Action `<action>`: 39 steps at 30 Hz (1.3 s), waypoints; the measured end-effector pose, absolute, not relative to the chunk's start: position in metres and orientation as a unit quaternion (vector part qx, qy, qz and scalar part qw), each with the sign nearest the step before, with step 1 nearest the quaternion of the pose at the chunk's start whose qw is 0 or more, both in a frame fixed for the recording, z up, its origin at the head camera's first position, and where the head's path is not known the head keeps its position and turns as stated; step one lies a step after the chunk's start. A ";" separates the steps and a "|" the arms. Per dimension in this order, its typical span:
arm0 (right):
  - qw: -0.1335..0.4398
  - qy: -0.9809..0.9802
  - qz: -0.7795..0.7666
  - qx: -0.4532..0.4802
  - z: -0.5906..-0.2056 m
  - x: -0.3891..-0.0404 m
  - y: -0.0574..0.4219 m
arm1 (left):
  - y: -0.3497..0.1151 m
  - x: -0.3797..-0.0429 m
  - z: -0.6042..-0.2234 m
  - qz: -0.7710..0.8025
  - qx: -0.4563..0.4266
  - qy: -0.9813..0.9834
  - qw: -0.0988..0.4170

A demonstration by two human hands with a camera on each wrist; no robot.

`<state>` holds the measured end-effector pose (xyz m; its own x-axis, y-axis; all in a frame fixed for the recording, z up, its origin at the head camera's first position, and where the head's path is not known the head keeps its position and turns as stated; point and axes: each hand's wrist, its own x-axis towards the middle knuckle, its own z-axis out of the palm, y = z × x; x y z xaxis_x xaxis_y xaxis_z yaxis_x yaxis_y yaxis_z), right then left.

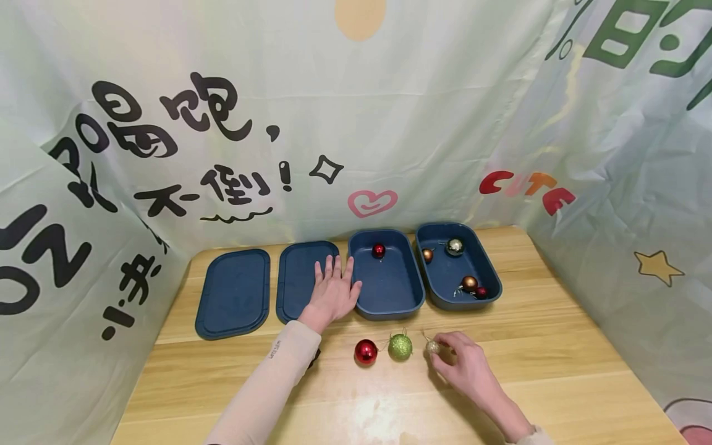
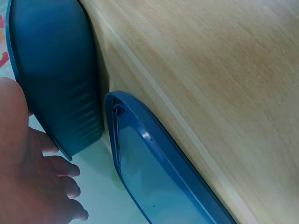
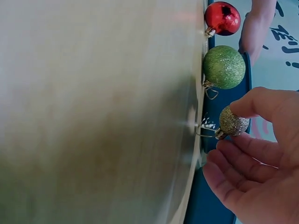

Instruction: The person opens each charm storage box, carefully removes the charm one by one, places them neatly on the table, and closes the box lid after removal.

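Note:
My right hand [image 1: 464, 366] pinches a small gold glitter bauble [image 3: 233, 121] between thumb and fingertips at the front of the table. Just left of it are a green glitter bauble [image 1: 400, 347] and a shiny red bauble [image 1: 365, 352], both with hanging loops. With fingers stretched out, my left hand [image 1: 334, 295] lies at the left rim of a blue box [image 1: 389, 290] that has one small red bauble [image 1: 378, 250] inside. In the left wrist view its thumb is partly hidden by or close against that box [image 2: 56, 70]; firm contact is hard to tell.
A second blue box [image 1: 464, 303] on the right contains several baubles, among them a silver one [image 1: 454, 247] and a copper one [image 1: 470, 283]. Two flat blue lids [image 1: 233, 293] lie on the left of the wooden table [image 1: 556, 371]. Printed cloth [image 1: 434, 123] hangs behind and beside it.

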<state>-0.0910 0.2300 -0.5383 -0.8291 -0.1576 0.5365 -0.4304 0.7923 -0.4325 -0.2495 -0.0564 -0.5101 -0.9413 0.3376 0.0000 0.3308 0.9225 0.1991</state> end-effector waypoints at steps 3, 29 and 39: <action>0.230 -0.919 0.281 0.151 -0.539 -0.090 0.230 | -0.057 -0.250 -0.510 0.101 0.171 0.980 0.017; 0.166 -0.940 0.273 0.119 -0.539 -0.090 0.231 | -0.058 -0.251 -0.511 0.099 0.167 0.981 0.023; 0.124 -0.949 0.274 0.093 -0.538 -0.096 0.232 | -0.057 -0.251 -0.511 0.101 0.170 0.980 0.021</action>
